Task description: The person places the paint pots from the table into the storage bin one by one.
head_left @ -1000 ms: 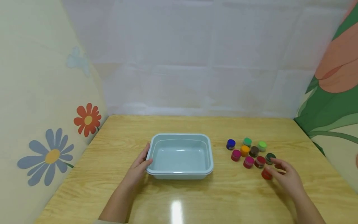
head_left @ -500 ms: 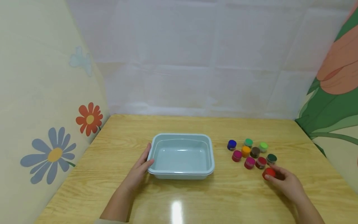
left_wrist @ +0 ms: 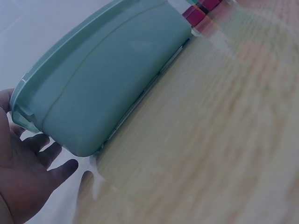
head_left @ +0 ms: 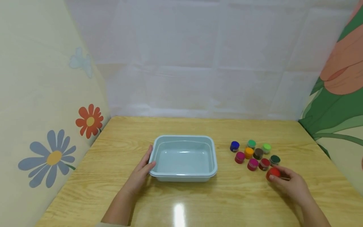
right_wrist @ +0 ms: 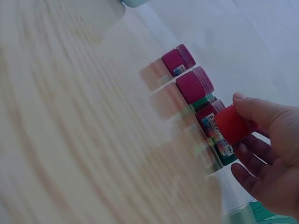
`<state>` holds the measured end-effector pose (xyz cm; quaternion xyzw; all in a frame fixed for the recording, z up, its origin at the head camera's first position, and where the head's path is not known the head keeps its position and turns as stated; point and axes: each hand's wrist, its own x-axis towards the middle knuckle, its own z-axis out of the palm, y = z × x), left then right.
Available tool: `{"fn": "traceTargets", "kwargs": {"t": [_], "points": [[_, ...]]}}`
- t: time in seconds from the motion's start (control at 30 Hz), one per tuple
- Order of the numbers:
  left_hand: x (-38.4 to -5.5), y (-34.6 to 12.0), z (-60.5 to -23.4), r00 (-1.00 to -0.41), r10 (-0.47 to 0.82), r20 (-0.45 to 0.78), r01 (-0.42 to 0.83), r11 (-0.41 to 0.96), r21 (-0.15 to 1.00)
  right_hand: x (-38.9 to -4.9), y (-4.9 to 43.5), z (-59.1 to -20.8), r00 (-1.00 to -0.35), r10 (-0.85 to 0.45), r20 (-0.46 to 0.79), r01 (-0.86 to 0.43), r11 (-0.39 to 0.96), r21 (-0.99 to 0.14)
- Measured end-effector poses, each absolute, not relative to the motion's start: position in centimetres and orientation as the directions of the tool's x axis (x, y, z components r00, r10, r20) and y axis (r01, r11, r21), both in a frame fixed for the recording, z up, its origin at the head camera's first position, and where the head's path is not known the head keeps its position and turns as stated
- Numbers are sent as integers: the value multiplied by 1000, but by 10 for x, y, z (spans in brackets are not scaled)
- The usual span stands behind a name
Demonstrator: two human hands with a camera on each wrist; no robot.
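Observation:
My right hand point(head_left: 293, 186) pinches a small red paint jar point(head_left: 273, 173) between thumb and fingers, at the near end of a group of paint jars. In the right wrist view the red jar point(right_wrist: 231, 125) seems slightly raised from the table. Close by stand a dark red jar point(head_left: 264, 164) and a dark green jar point(head_left: 274, 160). My left hand point(head_left: 138, 176) holds the left side of a pale blue plastic basin point(head_left: 184, 174), thumb over the rim. The left wrist view has the other fingers point(left_wrist: 49, 154) beneath the rim, beside the outer wall.
Several more jars stand right of the basin: blue point(head_left: 234, 146), orange point(head_left: 249, 153), brown point(head_left: 258, 153), teal green point(head_left: 251, 144), light green point(head_left: 266, 148) and two magenta ones, one of them a front magenta jar point(head_left: 253, 164). A white cloth point(head_left: 198, 63) hangs behind the wooden table point(head_left: 227, 201).
The right hand's fingers have closed round the red jar and brought it slightly up from where it stood. The left hand and the basin stay in place.

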<state>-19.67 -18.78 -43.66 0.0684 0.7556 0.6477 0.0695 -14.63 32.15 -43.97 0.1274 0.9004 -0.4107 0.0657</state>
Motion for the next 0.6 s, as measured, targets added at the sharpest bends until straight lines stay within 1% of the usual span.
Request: {"fn": "traceTargets", "kwargs": {"t": [0.13, 0.37, 0.6], "points": [[-196, -189, -437, -981, 194, -9, 21, 148, 989, -145, 318, -433, -964, 175, -200, 265, 616, -742], [-197, -187, -440, -980, 197, -5, 20, 129, 991, -143, 306, -423, -981, 165, -107, 188, 637, -747], [-197, -186, -439, -982, 185, -23, 0, 127, 992, -151, 290, -409, -990, 113, -81, 135, 658, -741]]}}
